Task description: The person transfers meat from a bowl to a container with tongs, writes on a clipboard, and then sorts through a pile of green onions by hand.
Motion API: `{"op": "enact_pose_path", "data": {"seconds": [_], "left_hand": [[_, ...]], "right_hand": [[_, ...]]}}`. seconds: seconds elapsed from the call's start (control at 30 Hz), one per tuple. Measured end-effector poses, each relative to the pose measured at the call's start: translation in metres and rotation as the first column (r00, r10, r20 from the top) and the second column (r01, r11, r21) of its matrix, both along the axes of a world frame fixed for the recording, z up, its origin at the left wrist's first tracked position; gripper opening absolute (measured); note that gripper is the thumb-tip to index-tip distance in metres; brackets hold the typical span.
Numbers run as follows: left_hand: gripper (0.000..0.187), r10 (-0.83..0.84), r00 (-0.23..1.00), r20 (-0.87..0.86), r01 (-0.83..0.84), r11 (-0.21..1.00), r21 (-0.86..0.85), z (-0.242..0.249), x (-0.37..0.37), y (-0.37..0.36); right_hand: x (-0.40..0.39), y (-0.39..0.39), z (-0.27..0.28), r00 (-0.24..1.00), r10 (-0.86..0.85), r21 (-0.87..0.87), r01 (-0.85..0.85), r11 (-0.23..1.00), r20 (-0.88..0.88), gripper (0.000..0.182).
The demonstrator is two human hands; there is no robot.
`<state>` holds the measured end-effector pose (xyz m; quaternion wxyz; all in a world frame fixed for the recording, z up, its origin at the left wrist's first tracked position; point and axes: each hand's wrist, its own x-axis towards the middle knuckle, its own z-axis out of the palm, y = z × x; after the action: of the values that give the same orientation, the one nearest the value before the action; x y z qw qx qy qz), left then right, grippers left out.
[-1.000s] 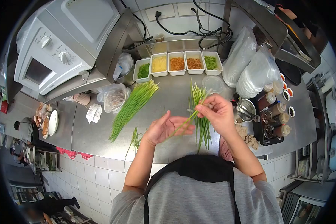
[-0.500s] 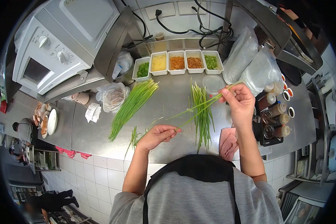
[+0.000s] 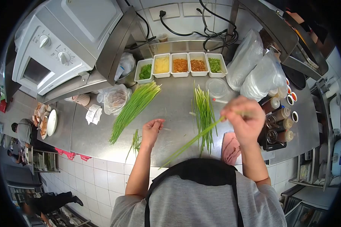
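My right hand (image 3: 244, 119), slightly blurred, is raised over the right side of the steel counter. It pinches the upper ends of a few long chives (image 3: 195, 139), whose green tips slant down toward my apron. Beneath them lies a smaller pile of chives (image 3: 205, 117). My left hand (image 3: 152, 131) hovers between the piles with thumb and fingers pressed together; what they hold, if anything, is too small to make out. To its left rests a large bundle of chives (image 3: 134, 109), and a little heap of short scraps (image 3: 135, 143) sits beside my left wrist.
White tubs of chopped ingredients (image 3: 180, 65) line the back of the steel counter (image 3: 174, 90). A pink cloth (image 3: 230, 147), a clear lid (image 3: 216, 87) and a rack of sauce bottles (image 3: 278, 121) are on the right. A microwave (image 3: 60, 53) stands at upper left. Other people work far left.
My left hand has come off the chives' lower ends and moved slightly left and up. The stalks, held by my right hand alone, now hang down toward my apron.
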<state>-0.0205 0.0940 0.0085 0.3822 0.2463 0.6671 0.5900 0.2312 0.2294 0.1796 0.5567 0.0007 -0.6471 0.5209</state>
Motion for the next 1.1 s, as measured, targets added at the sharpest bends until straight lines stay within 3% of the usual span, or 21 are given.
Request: {"op": "enact_pose_path", "data": {"seconds": [0.07,0.1,0.17,0.23,0.27,0.33,0.43,0.57,0.67,0.87,0.97,1.1], "left_hand": [[0.022,0.004,0.947,-0.321,-0.013,1.0,-0.026,-0.016,-0.003,-0.001],[0.025,-0.009,0.843,-0.539,0.007,1.0,-0.007,-0.021,-0.002,0.001],[0.034,-0.005,0.492,-0.87,0.051,0.998,0.022,-0.024,0.007,0.011],[0.041,-0.205,0.366,-0.908,0.104,0.978,-0.179,-0.019,0.032,0.024],[0.046,-0.304,0.298,-0.905,0.119,0.952,-0.281,-0.019,0.046,0.031],[0.049,-0.372,0.308,-0.876,0.2,0.925,-0.323,-0.03,0.063,0.044],[0.054,-0.438,0.283,-0.853,0.246,0.893,-0.377,-0.039,0.074,0.059],[0.057,-0.468,0.224,-0.855,0.227,0.878,-0.422,-0.043,0.076,0.061],[0.055,-0.478,0.197,-0.856,0.179,0.876,-0.448,-0.036,0.072,0.054],[0.053,-0.338,0.252,-0.907,0.024,0.939,-0.343,-0.043,0.06,0.049],[0.045,-0.302,0.271,-0.914,0.191,0.948,-0.256,-0.032,0.066,0.064],[0.027,-0.236,0.312,-0.92,0.18,0.966,-0.186,-0.035,0.07,0.088]], "right_hand": [[-0.005,0.015,-0.008,0.966,0.101,-0.332,-0.017,0.943,0.238,0.02],[-0.008,0.024,-0.017,0.925,0.179,-0.486,0.007,0.874,0.336,0.019],[-0.02,0.049,-0.063,0.841,0.236,-0.537,0.076,0.84,0.487,0.021],[-0.032,0.071,-0.113,0.704,0.216,-0.479,0.198,0.855,0.676,0.028],[-0.036,0.074,-0.127,0.587,0.078,-0.281,0.264,0.923,0.806,0.031],[-0.042,0.079,-0.147,0.307,-0.247,0.154,0.297,0.942,0.919,0.036],[-0.049,0.065,-0.171,0.394,-0.634,0.55,0.317,0.773,0.665,0.038],[-0.046,0.025,-0.169,0.396,-0.484,0.51,0.045,0.859,0.78,0.033],[-0.037,0.006,-0.19,0.445,-0.517,0.555,0.053,0.83,0.731,0.028],[-0.026,0.008,-0.208,0.586,-0.427,0.414,0.166,0.895,0.688,0.025],[-0.027,0.008,-0.211,0.614,-0.416,0.378,0.2,0.904,0.671,0.023],[-0.026,0.006,-0.21,0.598,-0.456,0.435,0.192,0.88,0.659,0.017]]}}
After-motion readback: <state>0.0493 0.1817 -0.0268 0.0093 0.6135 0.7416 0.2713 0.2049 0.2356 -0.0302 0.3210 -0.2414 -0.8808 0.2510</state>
